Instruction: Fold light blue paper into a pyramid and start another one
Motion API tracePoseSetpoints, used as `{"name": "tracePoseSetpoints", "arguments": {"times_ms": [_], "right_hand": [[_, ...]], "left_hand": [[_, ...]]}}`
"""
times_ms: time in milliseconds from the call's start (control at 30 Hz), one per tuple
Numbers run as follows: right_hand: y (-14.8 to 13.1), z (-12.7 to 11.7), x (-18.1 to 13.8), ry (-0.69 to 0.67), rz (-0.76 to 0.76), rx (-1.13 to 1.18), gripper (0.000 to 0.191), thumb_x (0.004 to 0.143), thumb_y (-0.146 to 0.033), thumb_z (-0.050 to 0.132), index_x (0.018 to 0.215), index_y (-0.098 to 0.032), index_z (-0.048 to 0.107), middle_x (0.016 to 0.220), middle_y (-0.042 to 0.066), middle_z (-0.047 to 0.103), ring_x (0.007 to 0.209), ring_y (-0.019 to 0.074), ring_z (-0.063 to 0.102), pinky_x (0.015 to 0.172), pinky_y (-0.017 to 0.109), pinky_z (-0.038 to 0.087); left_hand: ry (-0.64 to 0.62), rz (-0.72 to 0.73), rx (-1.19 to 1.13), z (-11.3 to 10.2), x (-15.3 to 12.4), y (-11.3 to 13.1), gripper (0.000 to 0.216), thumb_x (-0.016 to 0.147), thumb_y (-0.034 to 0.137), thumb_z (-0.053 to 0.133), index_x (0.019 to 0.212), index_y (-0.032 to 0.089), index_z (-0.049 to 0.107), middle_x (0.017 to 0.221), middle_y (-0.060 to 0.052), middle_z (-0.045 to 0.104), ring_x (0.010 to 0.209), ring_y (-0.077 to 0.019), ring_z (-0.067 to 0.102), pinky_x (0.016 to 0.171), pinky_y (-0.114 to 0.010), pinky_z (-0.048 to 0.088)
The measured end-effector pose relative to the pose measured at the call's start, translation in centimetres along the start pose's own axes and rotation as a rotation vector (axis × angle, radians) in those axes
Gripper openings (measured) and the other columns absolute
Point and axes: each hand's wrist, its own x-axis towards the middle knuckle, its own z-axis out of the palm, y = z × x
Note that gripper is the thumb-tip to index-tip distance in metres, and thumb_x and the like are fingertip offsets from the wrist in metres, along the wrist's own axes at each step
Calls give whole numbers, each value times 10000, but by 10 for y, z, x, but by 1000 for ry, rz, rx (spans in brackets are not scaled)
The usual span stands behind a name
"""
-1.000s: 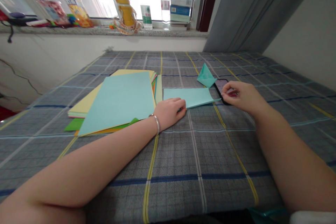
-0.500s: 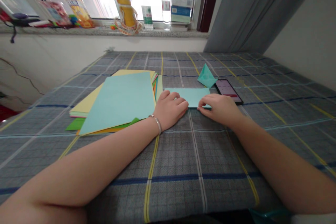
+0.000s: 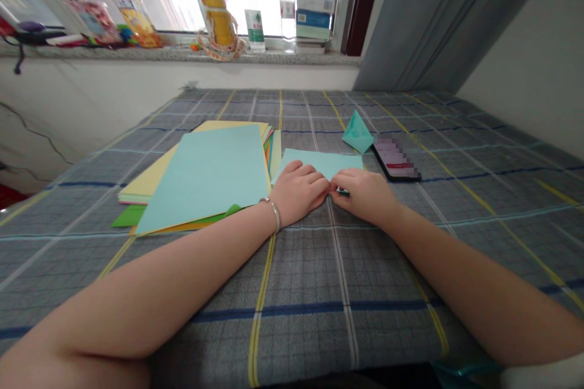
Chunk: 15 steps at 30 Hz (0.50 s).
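A small light-blue paper sheet lies on the plaid cloth in front of me. My left hand, a bracelet on its wrist, rests curled on the sheet's near left edge. My right hand meets it from the right, fingertips pinching the sheet's near edge. Both hands cover the sheet's front part. Just beyond lie a folded teal paper shape and a phone with its screen lit.
A stack of coloured paper, a large light-blue sheet on top, lies to the left. The windowsill at the back holds bottles, boxes and clutter. A grey curtain hangs at the right.
My right hand left the phone and came left onto the small blue sheet, closing up against my left hand. The sheet's near edge has shifted slightly.
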Motion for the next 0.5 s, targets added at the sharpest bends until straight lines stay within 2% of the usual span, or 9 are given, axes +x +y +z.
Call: {"name": "tracePoseSetpoints", "arguments": {"times_ms": [300,500], "right_hand": [[10,-2,-4,34,65,107,84,817,-206,551,765,-226,613,835,12,684,818,178,617,642,277,383],[18,-5,-6,32,91,149,69,786,-192,572,739,-221,614,798,-11,665,673,136,574,612,264,375]], "left_hand": [[-28,-35,82,-13,2,-1,168,922,221,490,812,183,611,781,-30,686,840,-213,593,821,-395,366],[-55,-62,48,-16,1,-11,171,908,219,490,812,183,627,793,-35,697,827,-206,602,813,-382,384]]}}
